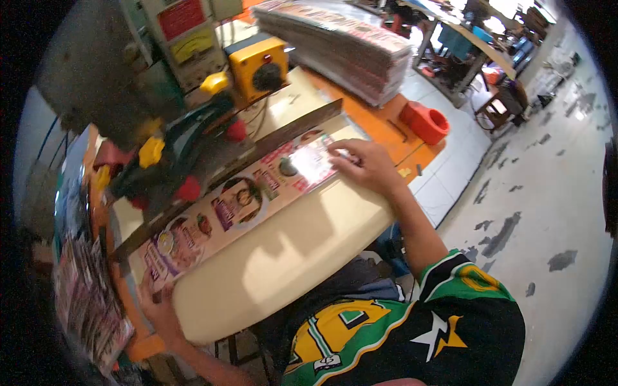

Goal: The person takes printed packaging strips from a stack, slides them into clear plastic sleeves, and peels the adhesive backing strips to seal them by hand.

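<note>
A long printed strip (241,204) with pictures of food lies along the metal guide bar (280,134) on the cream work surface (257,273). At the strip's far right end, my right hand (365,164) has its fingers bent over the edge, thumb and fingertips close together on it. My left hand (156,307) is at the strip's lower left end, its fingers partly hidden and blurred there. Light glares off the strip beside my right hand.
A machine with yellow knobs (151,152) stands behind the guide bar, beside a yellow box (259,67). Stacked printed sheets (341,48) and a red tape roll (425,122) rest on the orange table (380,122). More printed pieces (90,299) lie at the left.
</note>
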The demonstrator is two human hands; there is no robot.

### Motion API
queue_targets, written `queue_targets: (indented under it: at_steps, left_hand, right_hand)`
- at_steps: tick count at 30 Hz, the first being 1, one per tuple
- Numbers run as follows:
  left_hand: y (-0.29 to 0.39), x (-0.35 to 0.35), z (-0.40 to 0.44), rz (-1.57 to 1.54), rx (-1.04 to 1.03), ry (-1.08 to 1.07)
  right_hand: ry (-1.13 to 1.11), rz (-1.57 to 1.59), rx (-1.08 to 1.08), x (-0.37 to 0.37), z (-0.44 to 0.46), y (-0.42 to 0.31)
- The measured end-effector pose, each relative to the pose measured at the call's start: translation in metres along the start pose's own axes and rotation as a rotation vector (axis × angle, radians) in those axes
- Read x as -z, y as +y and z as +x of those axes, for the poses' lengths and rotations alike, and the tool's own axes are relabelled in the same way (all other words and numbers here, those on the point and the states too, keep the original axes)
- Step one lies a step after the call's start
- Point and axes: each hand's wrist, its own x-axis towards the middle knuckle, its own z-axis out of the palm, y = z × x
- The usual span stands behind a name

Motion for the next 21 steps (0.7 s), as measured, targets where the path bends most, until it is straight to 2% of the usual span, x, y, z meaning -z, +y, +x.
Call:
queue_targets:
  at_steps: [1,8,13,17,21]
  left_hand:
    - [0.002,0.001,0.002,-0.006,-0.061,0.037]
    - [0.028,0.009,0.002,0.028,-0.026,0.0]
    - [0.024,0.007,0.002,0.094,-0.099,0.03]
    - [0.035,0.007,0.001,-0.009,0.041,0.026]
    - [0.029,0.006,0.002,-0.032,0.0,0.053]
  right_hand:
    - [0.003,0.002,-0.009,0.001,0.0,-0.004]
    - [-0.039,-0.021,-0.088,0.003,0.002,-0.015]
    - [-0.046,-0.03,-0.086,0.003,0.003,-0.016]
    - [-0.004,0.022,-0.072,0.001,0.003,-0.017]
    - [-0.022,-0.027,-0.081,-0.001,0.005,-0.014]
